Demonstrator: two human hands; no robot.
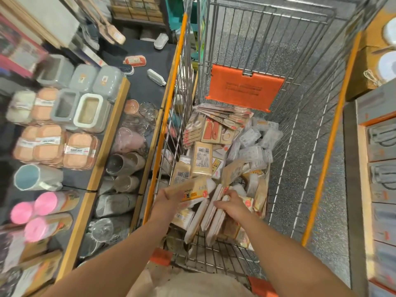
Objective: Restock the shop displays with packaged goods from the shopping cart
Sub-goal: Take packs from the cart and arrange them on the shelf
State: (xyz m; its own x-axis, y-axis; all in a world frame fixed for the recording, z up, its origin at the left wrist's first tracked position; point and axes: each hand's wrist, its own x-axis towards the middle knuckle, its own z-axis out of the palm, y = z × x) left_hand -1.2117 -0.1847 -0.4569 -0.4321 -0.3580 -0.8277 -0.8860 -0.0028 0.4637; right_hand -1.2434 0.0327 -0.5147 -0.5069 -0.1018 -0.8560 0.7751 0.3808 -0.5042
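Note:
A wire shopping cart (278, 61) with orange rails stands in front of me, its bottom heaped with packaged goods (222, 151): tan flat packets, carded items and clear bags. My left hand (166, 200) grips a tan packet with a yellow label (192, 189), held just above the heap at the cart's near left. My right hand (232, 205) reaches into the near part of the heap, fingers curled on the top edge of some upright white-edged packets (214, 213).
To the left is a stepped display (111, 133) with wooden edges holding soap boxes (79, 151), grey lidded containers (85, 78), cups and pink-capped tubes (45, 202). On the right stands a shelf of grey boxed goods (381, 146). Speckled floor shows through the cart.

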